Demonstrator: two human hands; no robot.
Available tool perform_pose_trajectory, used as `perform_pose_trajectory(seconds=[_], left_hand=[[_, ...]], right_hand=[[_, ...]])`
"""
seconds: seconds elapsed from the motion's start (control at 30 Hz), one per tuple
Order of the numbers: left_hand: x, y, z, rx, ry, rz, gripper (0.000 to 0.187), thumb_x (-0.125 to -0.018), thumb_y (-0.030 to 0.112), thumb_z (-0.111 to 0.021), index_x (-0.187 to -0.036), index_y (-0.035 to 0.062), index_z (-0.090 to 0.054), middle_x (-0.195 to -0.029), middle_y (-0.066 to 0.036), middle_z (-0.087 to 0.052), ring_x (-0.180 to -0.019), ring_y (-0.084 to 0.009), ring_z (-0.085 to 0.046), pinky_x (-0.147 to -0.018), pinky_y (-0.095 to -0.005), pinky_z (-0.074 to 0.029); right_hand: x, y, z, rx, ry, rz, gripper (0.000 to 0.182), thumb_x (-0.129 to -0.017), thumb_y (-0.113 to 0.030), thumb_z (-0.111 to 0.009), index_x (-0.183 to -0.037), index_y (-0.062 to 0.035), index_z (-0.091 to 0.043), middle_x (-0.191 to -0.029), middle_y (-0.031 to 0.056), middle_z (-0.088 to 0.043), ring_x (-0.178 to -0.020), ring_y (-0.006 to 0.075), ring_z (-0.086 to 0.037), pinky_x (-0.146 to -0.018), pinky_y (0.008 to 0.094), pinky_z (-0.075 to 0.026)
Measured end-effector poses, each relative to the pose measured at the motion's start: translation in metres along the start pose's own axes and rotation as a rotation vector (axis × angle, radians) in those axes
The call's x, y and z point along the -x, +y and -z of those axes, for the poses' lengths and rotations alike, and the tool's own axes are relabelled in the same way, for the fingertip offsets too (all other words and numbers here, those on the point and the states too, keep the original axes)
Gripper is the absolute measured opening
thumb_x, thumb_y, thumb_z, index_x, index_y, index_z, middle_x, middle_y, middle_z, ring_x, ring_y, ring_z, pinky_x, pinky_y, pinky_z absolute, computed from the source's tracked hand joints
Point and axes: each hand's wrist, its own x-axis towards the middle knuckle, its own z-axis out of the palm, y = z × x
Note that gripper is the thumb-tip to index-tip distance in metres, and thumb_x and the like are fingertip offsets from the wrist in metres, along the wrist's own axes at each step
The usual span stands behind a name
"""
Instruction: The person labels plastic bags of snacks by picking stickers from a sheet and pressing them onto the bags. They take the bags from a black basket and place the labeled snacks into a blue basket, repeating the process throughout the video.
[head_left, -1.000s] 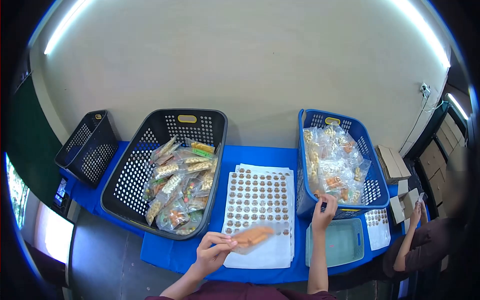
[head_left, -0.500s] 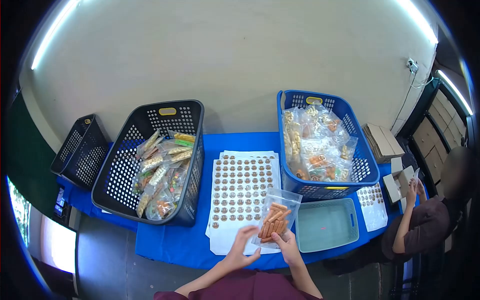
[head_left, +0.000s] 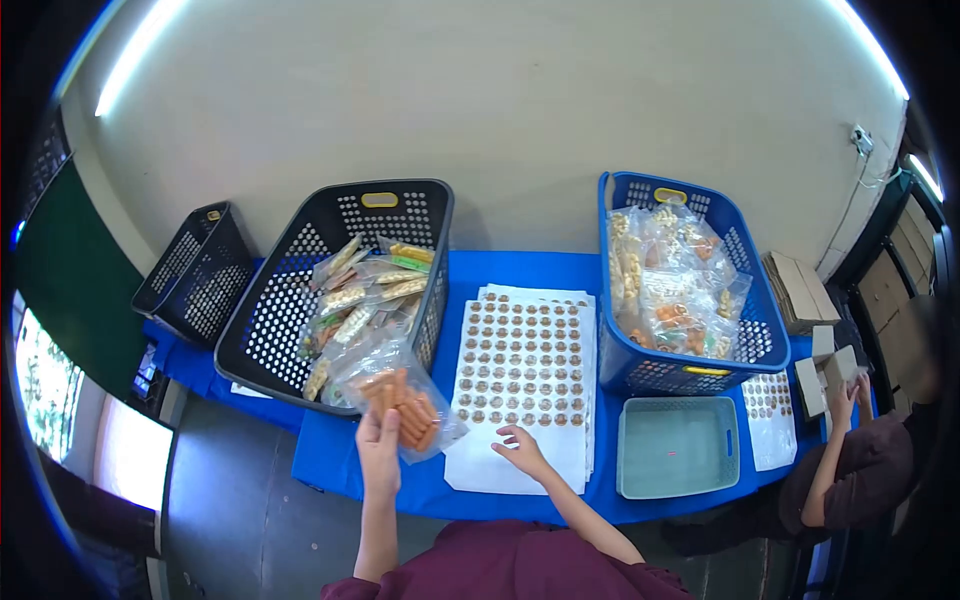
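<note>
Right now the clear bag of orange snack sticks (head_left: 402, 404) is up off the table, just at the near rim of the black basket (head_left: 262, 318), and my left hand (head_left: 377, 446) has it from below: the fingers are pinched on the bag's lower left edge, so most of the bag stands above and to the right of the grip, tilted a little. My right hand (head_left: 520, 448) is apart from the bag, lying on the near edge of the white sticker sheet (head_left: 520, 372) with the fingers loosely spread and nothing between them. The sheet carries rows of small brown round stickers and lies on the blue tablecloth (head_left: 505, 272) between the black basket, which holds more snack bags, and the blue basket (head_left: 752, 300), also full of bags. A pale green tray (head_left: 632, 470) sits just in front of the blue basket. At the far right a co-worker's hand (head_left: 843, 396) is by a small cardboard box (head_left: 812, 382).
</note>
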Motion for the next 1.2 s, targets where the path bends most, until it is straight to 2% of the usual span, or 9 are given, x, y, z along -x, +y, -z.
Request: perform_pose_trajectory(seconds=[0.13,0.17,0.3,0.5,0.6,0.77,0.9,1.07,1.2], left_hand=[[-0.002,0.006,0.039,-0.005,0.111,-0.086,0.031,-0.089,0.019,-0.043,-0.114,0.0005,-0.043,-0.106,-0.006,-0.052,-0.097,-0.0134,-0.051,-0.084,-0.0275,-0.041],[-0.004,0.002,0.043,0.057,0.127,-0.073,0.031,-0.089,0.019,-0.043,-0.114,0.0013,-0.043,-0.107,-0.006,-0.052,-0.097,-0.0139,-0.051,-0.085,-0.0278,-0.041],[-0.006,-0.006,0.039,0.162,0.174,-0.078,0.033,-0.089,0.022,-0.043,-0.118,0.0043,-0.041,-0.110,-0.006,-0.050,-0.099,-0.0154,-0.051,-0.086,-0.0292,-0.042],[-0.005,0.000,0.034,0.161,0.169,-0.073,0.034,-0.088,0.020,-0.045,-0.117,0.0019,-0.040,-0.108,-0.005,-0.051,-0.095,-0.0126,-0.052,-0.083,-0.0268,-0.042],[-0.003,0.003,0.033,0.153,0.178,-0.042,0.035,-0.088,0.021,-0.046,-0.117,0.0028,-0.040,-0.108,-0.005,-0.051,-0.096,-0.0130,-0.052,-0.083,-0.0273,-0.042],[-0.003,-0.002,0.038,0.190,0.165,-0.022,0.034,-0.088,0.023,-0.046,-0.117,0.0051,-0.040,-0.110,-0.005,-0.050,-0.100,-0.0141,-0.050,-0.085,-0.0290,-0.042],[-0.003,-0.005,0.043,0.124,0.136,-0.051,0.038,-0.087,0.022,-0.047,-0.119,0.0020,-0.038,-0.110,-0.005,-0.050,-0.099,-0.0139,-0.049,-0.086,-0.0279,-0.040],[-0.009,-0.021,0.057,-0.178,0.126,-0.272,0.044,-0.085,0.024,-0.052,-0.118,-0.0025,-0.039,-0.107,-0.005,-0.051,-0.097,-0.0121,-0.048,-0.085,-0.0248,-0.037],[-0.010,-0.021,0.056,-0.156,0.120,-0.268,0.045,-0.084,0.025,-0.053,-0.117,-0.0024,-0.040,-0.107,-0.006,-0.051,-0.097,-0.0118,-0.048,-0.085,-0.0246,-0.037]], right_hand=[[-0.029,0.047,-0.064,0.140,-0.124,0.118,0.056,-0.070,-0.020,-0.064,-0.116,0.0019,-0.041,-0.106,0.0198,-0.050,-0.094,0.0283,-0.051,-0.081,0.0365,-0.042],[-0.032,0.055,-0.078,0.247,-0.240,0.114,0.063,-0.068,-0.016,-0.063,-0.121,0.0039,-0.034,-0.107,0.0231,-0.045,-0.097,0.0330,-0.047,-0.086,0.0384,-0.038],[-0.031,0.073,-0.105,0.505,-0.147,0.231,0.074,-0.065,-0.011,-0.063,-0.126,0.0051,-0.024,-0.105,0.0244,-0.042,-0.093,0.0392,-0.046,-0.085,0.0415,-0.038],[-0.065,0.088,-0.105,0.424,-0.168,0.052,0.081,-0.066,-0.014,-0.061,-0.129,0.0060,-0.015,-0.090,0.0193,-0.046,-0.079,0.0291,-0.049,-0.073,0.0358,-0.042],[-0.067,0.081,-0.101,0.377,-0.236,-0.031,0.078,-0.067,-0.014,-0.060,-0.130,0.0014,-0.016,-0.103,0.0254,-0.043,-0.091,0.0368,-0.049,-0.082,0.0407,-0.040],[-0.067,0.081,-0.090,0.188,-0.257,0.024,0.069,-0.064,-0.007,-0.054,-0.128,-0.0006,-0.027,-0.078,0.0148,-0.051,-0.076,0.0262,-0.052,-0.068,0.0343,-0.042],[-0.071,0.084,-0.088,0.110,-0.275,-0.037,0.068,-0.066,-0.006,-0.055,-0.128,-0.0039,-0.028,-0.080,0.0120,-0.053,-0.072,0.0200,-0.053,-0.066,0.0291,-0.044],[-0.074,0.073,-0.086,0.075,-0.258,-0.190,0.068,-0.068,-0.007,-0.054,-0.129,-0.0063,-0.024,-0.085,0.0153,-0.054,-0.077,0.0251,-0.055,-0.070,0.0330,-0.044],[-0.074,0.061,-0.084,0.175,-0.301,-0.183,0.067,-0.068,-0.007,-0.053,-0.129,-0.0064,-0.024,-0.095,0.0196,-0.055,-0.087,0.0300,-0.055,-0.078,0.0356,-0.043]])
